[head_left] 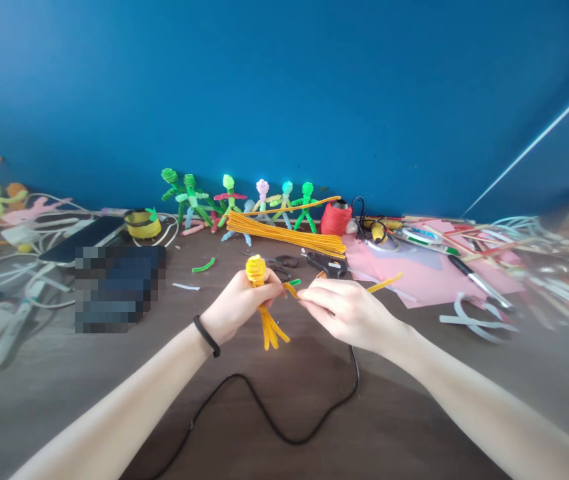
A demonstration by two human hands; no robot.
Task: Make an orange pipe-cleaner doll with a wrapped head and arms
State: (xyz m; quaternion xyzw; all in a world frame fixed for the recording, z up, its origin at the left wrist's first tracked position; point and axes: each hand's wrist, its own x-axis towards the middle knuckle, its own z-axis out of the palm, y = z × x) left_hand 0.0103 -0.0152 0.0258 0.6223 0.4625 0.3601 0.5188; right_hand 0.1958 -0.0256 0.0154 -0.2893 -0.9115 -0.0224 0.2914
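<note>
Over the middle of the bench (374, 440) in the head view, the left hand (241, 297) has thumb and fingers closed on a yellow figure (255, 270), coiled head up, strands hanging below. Fingers of the right hand (349, 310) pinch a yellow strip (387, 283) that stretches from the left fingertips and pokes out past the right hand. Beyond them lie scissors (287, 261), a glue gun (328, 265) and a bundle of yellow-orange stems (287, 233); small coloured figures (307, 207) line the back edge. Pink paper (414, 283) lies toward the back right corner.
</note>
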